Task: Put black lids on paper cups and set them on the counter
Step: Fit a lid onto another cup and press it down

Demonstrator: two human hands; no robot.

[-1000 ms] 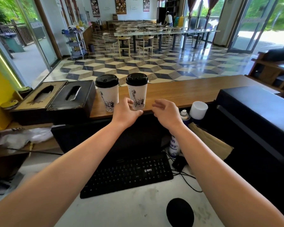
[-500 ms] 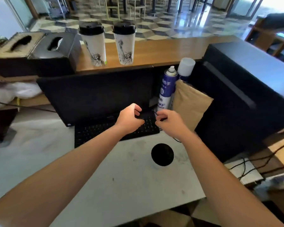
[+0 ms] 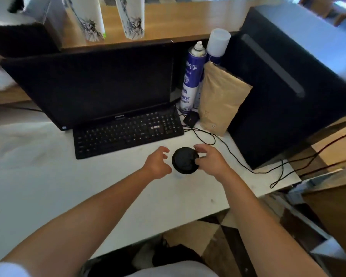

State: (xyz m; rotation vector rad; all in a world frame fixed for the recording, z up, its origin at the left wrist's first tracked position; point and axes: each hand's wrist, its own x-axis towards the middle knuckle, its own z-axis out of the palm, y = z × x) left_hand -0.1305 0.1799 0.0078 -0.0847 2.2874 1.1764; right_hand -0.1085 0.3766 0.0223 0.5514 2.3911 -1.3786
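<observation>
Black and round, the lid (image 3: 185, 162) sits on a paper cup (image 3: 179, 174) standing on the pale lower surface (image 3: 88, 186), near its front right part, just in front of the keyboard (image 3: 128, 133). Only a sliver of the cup's white wall shows under the lid's front edge; the rest of the cup is hidden beneath it. The right hand (image 3: 210, 161) curls over the lid's right rim, thumb and fingers touching its edge in a loose pinch. The left hand (image 3: 158, 163) is just beside the lid on its left, fingers spread and curved, apart from the rim by a narrow gap.

On the raised wooden surface (image 3: 178, 21) along the far edge stand two white paper cups with inky printed drawings, one to the left (image 3: 88, 19) and one to the right (image 3: 131, 19); both are cut off at the top of the view, so their tops cannot be seen. A dark tissue box (image 3: 24, 31) at the far left corner is blurred. Below the wood, a matte black monitor (image 3: 92, 84) leans back, with a blue spray can (image 3: 192, 76), a crinkled brown paper bag (image 3: 222, 96) and a large black box (image 3: 288, 76) to its right. Thin black cables (image 3: 228, 148) loop across the pale surface's right edge.
</observation>
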